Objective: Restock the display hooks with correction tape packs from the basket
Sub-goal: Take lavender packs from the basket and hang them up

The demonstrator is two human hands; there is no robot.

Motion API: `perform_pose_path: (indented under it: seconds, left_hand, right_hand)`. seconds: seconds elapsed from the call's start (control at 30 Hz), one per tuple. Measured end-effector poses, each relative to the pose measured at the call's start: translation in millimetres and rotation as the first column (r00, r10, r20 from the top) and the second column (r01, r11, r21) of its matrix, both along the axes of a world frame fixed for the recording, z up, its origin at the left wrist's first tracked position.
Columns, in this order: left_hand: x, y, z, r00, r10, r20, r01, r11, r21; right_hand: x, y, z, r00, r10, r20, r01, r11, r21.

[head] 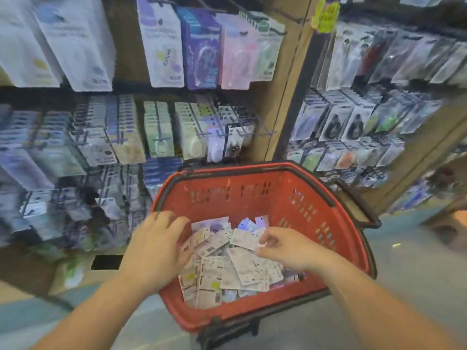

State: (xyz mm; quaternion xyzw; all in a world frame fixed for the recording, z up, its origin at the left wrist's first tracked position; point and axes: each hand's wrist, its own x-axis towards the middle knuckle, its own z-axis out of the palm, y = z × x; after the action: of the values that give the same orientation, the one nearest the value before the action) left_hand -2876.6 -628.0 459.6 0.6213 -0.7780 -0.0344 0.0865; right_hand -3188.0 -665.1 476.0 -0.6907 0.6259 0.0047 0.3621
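A red shopping basket stands on the floor in front of the display. Several correction tape packs lie loose in its bottom, most face down. My left hand reaches into the basket's left side, fingers curved over the packs there; whether it grips one is hidden. My right hand pinches the edge of one white pack between thumb and fingers, lifted slightly above the pile. Display hooks with hanging packs sit just above the basket; a few hooks at the right end look bare.
Wooden display boards carry rows of hanging stationery packs on the left and a second panel on the right. A wooden post divides them. A loose pack lies on the low ledge at left. Grey-blue floor surrounds the basket.
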Motion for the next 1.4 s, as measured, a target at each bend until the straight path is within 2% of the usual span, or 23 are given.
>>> perform_pose_path:
  seconds: [0.17, 0.33, 0.53, 0.73, 0.93, 1.0, 1.1, 1.23, 1.33, 1.4]
  left_hand:
    - [16.2, -0.9, -13.9, 0.987, 0.131, -0.094, -0.130, 0.991, 0.024]
    - [20.0, -2.6, -26.0, 0.948, 0.162, -0.273, -0.158, 0.987, 0.037]
    - [20.9, -2.7, -34.0, 0.897, 0.179, -0.403, -0.160, 0.984, 0.082]
    - [12.0, 4.9, -28.0, 0.916, 0.227, -0.330, -0.208, 0.974, 0.091]
    - [7.5, 12.3, -31.7, 0.811, 0.333, -0.481, -0.275, 0.943, 0.189]
    - [8.2, 12.7, -32.8, 0.813, 0.337, -0.474, -0.277, 0.941, 0.194]
    - [7.2, 12.3, -32.1, 0.814, 0.350, -0.463, -0.290, 0.936, 0.199]
    - [3.2, 11.7, -27.4, 0.875, 0.354, -0.330, -0.318, 0.935, 0.159]
    - [-10.9, 4.9, -15.4, 0.923, 0.338, -0.186, -0.339, 0.940, 0.026]
    - [-28.0, -4.7, -8.5, 0.924, 0.337, -0.183, -0.352, 0.934, -0.058]
  right_hand:
    - [9.5, -36.2, -21.9, 0.994, 0.113, 0.013, -0.113, 0.992, 0.062]
    - [26.7, -60.2, -46.4, 0.989, 0.144, 0.018, -0.145, 0.986, 0.081]
    - [61.2, -95.8, -69.6, 0.947, 0.322, -0.017, -0.319, 0.942, 0.101]
    - [105.3, -136.1, -113.3, 0.838, 0.545, -0.024, -0.542, 0.837, 0.072]
    - [117.8, -166.0, -156.5, 0.701, 0.697, -0.151, -0.705, 0.709, 0.000]
    - [118.9, -168.9, -165.0, 0.687, 0.708, -0.164, -0.721, 0.691, -0.041]
    - [115.5, -167.7, -166.4, 0.731, 0.668, -0.136, -0.682, 0.715, -0.155]
    - [100.5, -162.7, -143.0, 0.798, 0.599, 0.072, -0.551, 0.772, -0.316]
    - [80.3, -158.2, -105.6, 0.788, 0.585, 0.193, -0.503, 0.792, -0.347]
    - [65.5, -153.7, -74.0, 0.767, 0.592, 0.249, -0.499, 0.793, -0.349]
